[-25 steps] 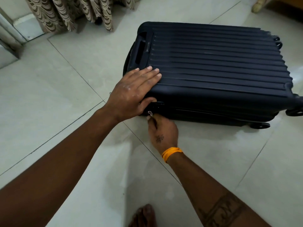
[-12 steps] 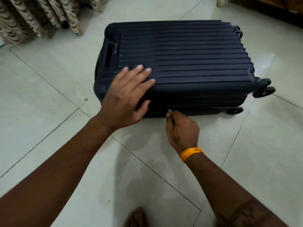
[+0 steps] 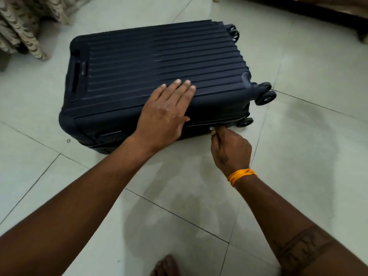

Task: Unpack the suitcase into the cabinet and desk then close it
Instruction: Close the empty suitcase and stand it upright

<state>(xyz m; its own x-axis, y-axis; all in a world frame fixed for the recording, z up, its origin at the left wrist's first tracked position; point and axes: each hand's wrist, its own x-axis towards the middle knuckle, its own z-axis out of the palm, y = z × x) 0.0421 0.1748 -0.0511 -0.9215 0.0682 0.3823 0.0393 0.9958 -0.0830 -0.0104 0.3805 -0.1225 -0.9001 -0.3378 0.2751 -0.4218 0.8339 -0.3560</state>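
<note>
A dark blue ribbed hard-shell suitcase [image 3: 151,72] lies flat on the tiled floor, lid down, wheels to the right. My left hand [image 3: 165,116] presses flat on the lid's near edge with fingers straight. My right hand [image 3: 231,150], with an orange band at the wrist, pinches the small silver zipper pull [image 3: 212,128] on the suitcase's near side, toward the wheel end. A combination lock [image 3: 112,137] shows on the near side at the left.
A patterned curtain [image 3: 22,30] hangs at the top left. Dark wooden furniture [image 3: 318,8] runs along the top right. My bare foot [image 3: 166,265] is at the bottom edge. Pale floor tiles [image 3: 308,156] surround the suitcase.
My right hand has drawn the zipper pull rightward along the near side toward the wheels. My left hand has slid right along the lid with it. The view has shifted.
</note>
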